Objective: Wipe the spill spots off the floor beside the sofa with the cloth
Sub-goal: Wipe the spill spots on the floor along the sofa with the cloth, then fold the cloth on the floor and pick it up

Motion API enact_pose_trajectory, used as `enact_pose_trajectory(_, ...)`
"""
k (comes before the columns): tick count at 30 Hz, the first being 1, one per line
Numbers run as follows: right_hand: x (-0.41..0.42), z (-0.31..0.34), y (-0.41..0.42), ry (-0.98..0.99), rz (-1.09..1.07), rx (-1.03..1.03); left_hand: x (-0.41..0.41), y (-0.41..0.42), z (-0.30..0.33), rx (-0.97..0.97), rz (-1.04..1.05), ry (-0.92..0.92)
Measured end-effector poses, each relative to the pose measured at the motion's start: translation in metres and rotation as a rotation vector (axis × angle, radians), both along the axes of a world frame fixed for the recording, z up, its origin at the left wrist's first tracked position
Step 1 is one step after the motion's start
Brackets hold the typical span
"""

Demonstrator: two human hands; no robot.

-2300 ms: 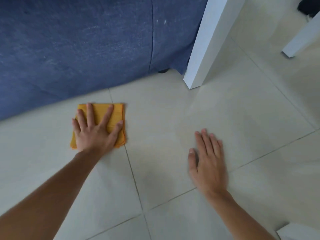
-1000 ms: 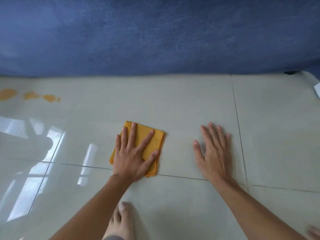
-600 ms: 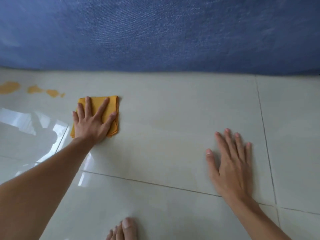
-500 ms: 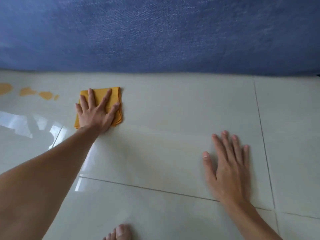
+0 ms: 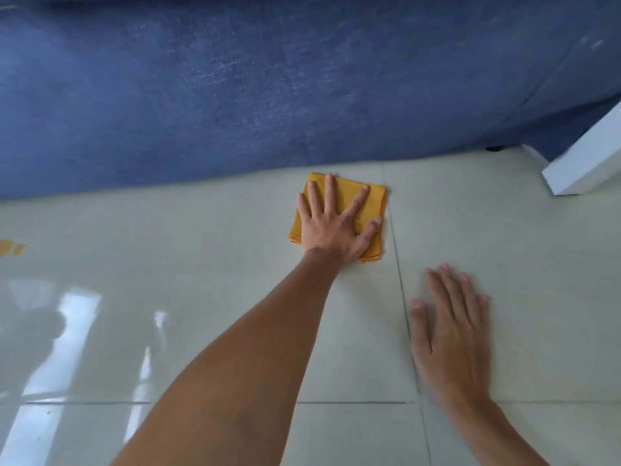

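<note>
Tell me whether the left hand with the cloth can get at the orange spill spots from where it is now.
Probably yes. The left hand lies flat on the cloth beside the sofa; the spill spots sit far left at the frame edge. Only bare floor lies between, though it looks a long stretch.

The spill spots point(image 5: 10, 247) are cut by the left edge; the right hand point(image 5: 450, 334) is blurred.
</note>
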State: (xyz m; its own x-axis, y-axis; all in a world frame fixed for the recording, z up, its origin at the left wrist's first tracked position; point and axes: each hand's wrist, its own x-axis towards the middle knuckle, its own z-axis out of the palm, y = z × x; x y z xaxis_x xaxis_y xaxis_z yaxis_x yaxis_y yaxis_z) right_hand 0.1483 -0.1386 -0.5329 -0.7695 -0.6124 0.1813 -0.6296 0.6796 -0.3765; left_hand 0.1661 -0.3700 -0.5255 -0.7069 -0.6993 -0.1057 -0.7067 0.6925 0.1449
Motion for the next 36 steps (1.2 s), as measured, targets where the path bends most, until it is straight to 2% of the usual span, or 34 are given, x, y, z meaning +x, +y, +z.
enact_pose_trajectory(6,-0.071,-0.003,0.068,-0.004,-0.218,-0.063,-0.058,0.088,0.004,0.011,-0.181,-0.015)
enact_pose_trajectory(10,-0.088,0.006,0.080,-0.003,-0.274,-0.083,-0.026,0.147,0.008,0.021,-0.263,0.008)
enact_pose_trajectory(15,-0.070,0.013,0.072,0.010,-0.163,-0.073,0.034,0.190,0.014,0.069,-0.248,0.023)
enact_pose_trajectory(18,-0.062,0.019,0.064,0.024,-0.074,-0.014,0.040,0.188,0.024,0.214,-0.206,0.032)
enact_pose_trajectory(20,-0.062,0.024,0.059,-0.010,-0.018,0.047,0.035,0.175,0.033,0.270,-0.151,0.102)
enact_pose_trajectory(22,-0.064,0.029,0.054,-0.062,0.026,0.099,0.027,0.153,0.040,0.193,-0.164,0.138)
enact_pose_trajectory(27,-0.066,0.041,0.040,-0.148,0.139,0.159,0.013,0.115,0.044,0.054,-0.306,0.006)
enact_pose_trajectory(32,-0.063,0.053,0.024,-0.274,0.257,0.257,0.016,0.120,0.052,0.065,-0.269,0.036)
enact_pose_trajectory(36,-0.053,0.081,0.019,-0.260,0.274,0.312,0.030,0.122,0.076,0.130,-0.226,0.084)
